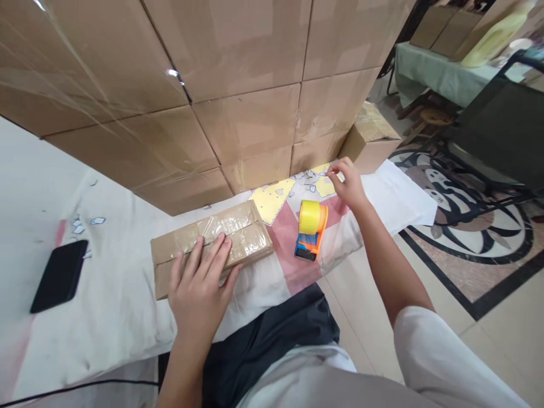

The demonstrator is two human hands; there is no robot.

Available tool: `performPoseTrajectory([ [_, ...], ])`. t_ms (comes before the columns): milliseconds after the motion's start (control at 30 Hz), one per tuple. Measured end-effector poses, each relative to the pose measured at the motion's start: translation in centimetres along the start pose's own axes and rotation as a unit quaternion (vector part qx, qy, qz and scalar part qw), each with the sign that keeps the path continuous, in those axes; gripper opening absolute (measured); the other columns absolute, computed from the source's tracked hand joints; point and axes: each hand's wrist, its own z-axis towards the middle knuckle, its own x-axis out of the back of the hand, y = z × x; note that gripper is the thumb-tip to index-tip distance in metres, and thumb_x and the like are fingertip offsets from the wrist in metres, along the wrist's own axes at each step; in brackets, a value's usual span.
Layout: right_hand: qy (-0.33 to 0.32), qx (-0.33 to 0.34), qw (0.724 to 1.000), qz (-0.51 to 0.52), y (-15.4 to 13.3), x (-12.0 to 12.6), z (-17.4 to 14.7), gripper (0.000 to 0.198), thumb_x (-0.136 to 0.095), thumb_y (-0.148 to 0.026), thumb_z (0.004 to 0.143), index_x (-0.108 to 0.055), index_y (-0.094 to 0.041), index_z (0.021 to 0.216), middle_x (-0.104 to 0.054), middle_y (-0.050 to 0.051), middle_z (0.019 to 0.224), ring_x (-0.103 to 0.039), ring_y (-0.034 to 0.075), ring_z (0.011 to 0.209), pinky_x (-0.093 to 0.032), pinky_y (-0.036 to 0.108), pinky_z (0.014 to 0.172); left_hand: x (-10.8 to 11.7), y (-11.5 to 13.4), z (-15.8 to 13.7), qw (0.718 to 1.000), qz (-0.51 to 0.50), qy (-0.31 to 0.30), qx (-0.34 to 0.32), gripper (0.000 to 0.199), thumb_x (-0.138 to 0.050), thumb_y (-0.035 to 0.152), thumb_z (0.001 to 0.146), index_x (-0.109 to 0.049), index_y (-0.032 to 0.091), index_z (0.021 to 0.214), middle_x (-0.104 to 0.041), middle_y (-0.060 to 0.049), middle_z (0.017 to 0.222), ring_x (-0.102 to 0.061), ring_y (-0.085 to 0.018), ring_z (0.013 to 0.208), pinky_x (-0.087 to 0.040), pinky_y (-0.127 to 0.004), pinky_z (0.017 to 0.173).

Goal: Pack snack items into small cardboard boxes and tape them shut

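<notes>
A small taped cardboard box (244,226) lies lengthwise on the patterned cloth. My left hand (202,277) rests flat on its top with the fingers spread, over the flap seam and the shiny clear tape. To the right of the box lies a tape dispenser (317,243), orange and blue, with a yellow roll (309,216) in it. Beyond the dispenser, my right hand (348,181) is raised above the cloth in a pinch, thumb and forefinger together. A tiny pale bit shows at those fingertips, too small to name.
Stacked cardboard boxes (250,130) wrapped in film form a wall behind the cloth. Another box (372,136) stands at their right end. A black phone (59,276) lies at the left. A dark chair (501,124) and a cloth-covered table (437,71) stand at the right.
</notes>
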Motion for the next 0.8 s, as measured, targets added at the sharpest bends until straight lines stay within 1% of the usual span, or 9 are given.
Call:
performPoseTrajectory([
  [67,-0.012,0.045,0.996,0.077,-4.2,1.2,-2.5,0.016,-0.06,-0.035,0.096,-0.064,-0.024,0.085,-0.063,0.005,0.09,-0.057,0.021,0.086,-0.048,0.035,0.08,0.5,-1.6,-0.1,0.999,-0.011,-0.019,-0.027,0.066,-0.072,0.035,0.092,-0.049,0.033,0.154,-0.065,-0.003,0.145,-0.057,-0.034,0.14,-0.037,-0.048,0.119],
  [133,-0.13,0.082,0.978,0.139,-8.6,1.2,-5.3,0.018,-0.056,-0.035,0.099,-0.065,-0.025,0.087,-0.065,0.004,0.087,-0.059,0.02,0.083,-0.048,0.032,0.075,1.2,-3.4,-0.5,0.997,-0.03,-0.038,-0.065,0.064,-0.072,0.033,0.091,-0.053,0.033,0.151,-0.067,-0.003,0.143,-0.058,-0.033,0.14,-0.041,-0.048,0.117],
  [200,-0.263,0.102,0.948,0.144,-12.5,-0.3,-8.0,0.019,-0.051,-0.029,0.101,-0.067,-0.025,0.091,-0.067,0.004,0.091,-0.062,0.019,0.085,-0.049,0.032,0.077,2.0,-4.9,-0.9,0.993,-0.051,-0.054,-0.097,0.061,-0.073,0.032,0.09,-0.055,0.034,0.148,-0.069,-0.003,0.14,-0.058,-0.033,0.139,-0.043,-0.048,0.115],
  [267,-0.32,0.106,0.934,0.114,-14.9,-3.1,-10.0,0.02,-0.049,-0.025,0.102,-0.068,-0.024,0.096,-0.069,0.006,0.104,-0.065,0.02,0.094,-0.051,0.034,0.083,2.6,-5.8,-1.2,0.989,-0.063,-0.063,-0.116,0.059,-0.073,0.032,0.089,-0.058,0.034,0.146,-0.071,-0.004,0.137,-0.058,-0.033,0.139,-0.045,-0.047,0.113],
  [333,-0.299,0.086,0.944,0.111,-15.8,-6.6,-11.2,0.02,-0.053,-0.022,0.099,-0.067,-0.023,0.112,-0.063,0.011,0.131,-0.061,0.025,0.12,-0.051,0.04,0.098,3.0,-6.3,-1.5,0.989,-0.058,-0.066,-0.121,0.057,-0.073,0.031,0.088,-0.06,0.032,0.144,-0.071,-0.005,0.137,-0.058,-0.033,0.14,-0.046,-0.047,0.111],
  [467,-0.273,0.017,0.927,0.255,-15.3,-12.7,-12.3,0.081,-0.068,-0.029,0.092,-0.026,-0.024,0.161,-0.029,0.015,0.168,-0.027,0.029,0.157,-0.031,0.049,0.126,3.2,-8.2,-1.9,0.99,-0.043,-0.077,-0.113,0.048,-0.072,0.032,0.089,-0.066,0.028,0.136,-0.072,-0.008,0.135,-0.059,-0.035,0.138,-0.048,-0.047,0.109],
  [567,-0.293,0.002,0.883,0.366,-15.7,-14.1,-13.0,0.082,-0.067,-0.04,0.095,-0.026,-0.025,0.164,-0.043,0.016,0.159,-0.041,0.029,0.149,-0.034,0.049,0.125,4.4,-9.9,-1.8,0.986,-0.062,-0.094,-0.127,0.046,-0.071,0.032,0.089,-0.066,0.028,0.135,-0.073,-0.01,0.133,-0.059,-0.035,0.138,-0.048,-0.051,0.111],
  [667,-0.256,0.016,0.875,0.411,-17.0,-10.7,-13.8,0.075,-0.075,-0.051,0.089,-0.047,-0.026,0.154,-0.055,0.013,0.142,-0.052,0.029,0.137,-0.041,0.048,0.119,6.9,-9.0,-0.7,0.971,-0.115,-0.104,-0.181,0.051,-0.067,0.025,0.091,-0.061,0.028,0.141,-0.073,-0.009,0.133,-0.058,-0.034,0.14,-0.046,-0.054,0.115],
  [800,-0.171,0.065,0.907,0.379,-16.2,0.6,-16.2,0.073,-0.079,-0.051,0.086,-0.05,-0.039,0.151,-0.055,0.009,0.14,-0.054,0.029,0.135,-0.045,0.049,0.116,9.7,-1.4,3.4,0.937,-0.15,-0.061,-0.309,0.039,-0.063,0.012,0.091,-0.071,0.031,0.124,-0.076,0.004,0.128,-0.045,-0.028,0.151,-0.035,-0.05,0.125],
])
